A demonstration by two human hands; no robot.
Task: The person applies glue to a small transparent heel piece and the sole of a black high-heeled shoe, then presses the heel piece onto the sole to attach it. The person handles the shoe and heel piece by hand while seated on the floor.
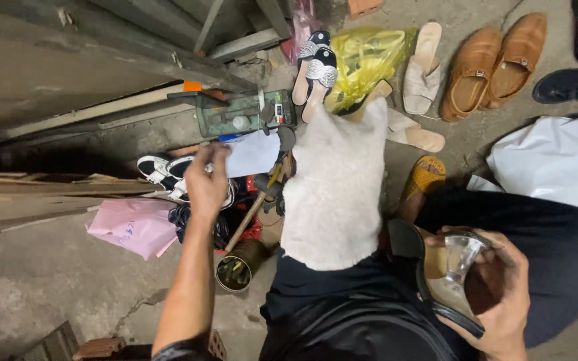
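While my right hand (496, 287) holds a high-heeled shoe (439, 277) over my lap, its grip is clamped around the clear heel and the black sole faces up toward me. My left hand (207, 184) reaches out over the clutter on the floor (55, 267), fingers pinched together on something small that I cannot make out. Just beyond it lie a black-and-white sandal (158, 170), a white sheet of paper (252, 154) and a green metal toolbox (245, 113). Below that hand stands a round tin (239, 267) with a wooden-handled tool (249, 217) leaning beside it, and a pink bag (135, 227) lies to its left. A white fleecy cloth (336, 194) is draped over my knee. Farther out on the floor sit a yellow plastic bag (366, 57), a pair of tan loafers (496, 63) and beige sandals (423, 67).
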